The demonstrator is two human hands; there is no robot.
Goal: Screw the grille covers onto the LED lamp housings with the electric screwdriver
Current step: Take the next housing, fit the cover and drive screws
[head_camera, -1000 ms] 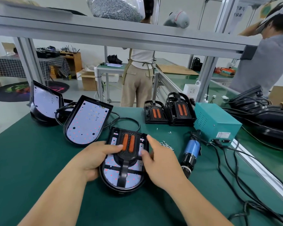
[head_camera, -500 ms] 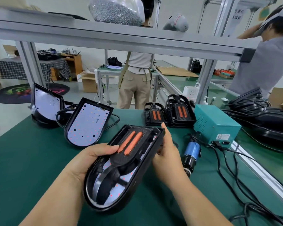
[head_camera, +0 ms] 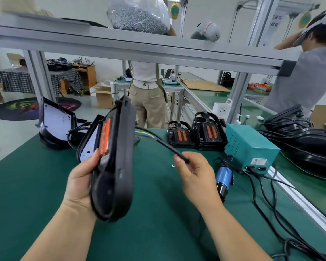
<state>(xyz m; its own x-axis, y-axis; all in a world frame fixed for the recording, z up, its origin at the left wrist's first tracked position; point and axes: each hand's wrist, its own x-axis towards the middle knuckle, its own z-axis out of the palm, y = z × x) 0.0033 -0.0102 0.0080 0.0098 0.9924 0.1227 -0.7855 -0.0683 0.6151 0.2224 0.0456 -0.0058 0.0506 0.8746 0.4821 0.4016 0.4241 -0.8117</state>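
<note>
My left hand [head_camera: 82, 182] grips a black LED lamp housing [head_camera: 119, 166] with its grille cover and orange strips, raised off the green table and tipped on edge. Out of the lamp's back runs a black cable [head_camera: 164, 145], which my right hand [head_camera: 197, 175] pinches near its middle; coloured wires show at the cable's far end. The blue electric screwdriver [head_camera: 223, 178] lies on the table just right of my right hand. Two stacks of grille covers [head_camera: 196, 134] stand at the back centre. A bare lamp housing [head_camera: 88, 146] lies behind the held one, another [head_camera: 55, 121] stands at the back left.
A teal power box [head_camera: 250, 147] sits at the right with cables trailing to the front right. Black housings [head_camera: 312, 140] are piled at the far right. A few loose screws [head_camera: 173, 166] lie on the mat. An aluminium frame beam [head_camera: 139, 51] crosses overhead. Two people stand behind.
The lamp went from lying flat to lifted and turned on edge in my left hand. My right hand left the housing's side and took hold of its cable.
</note>
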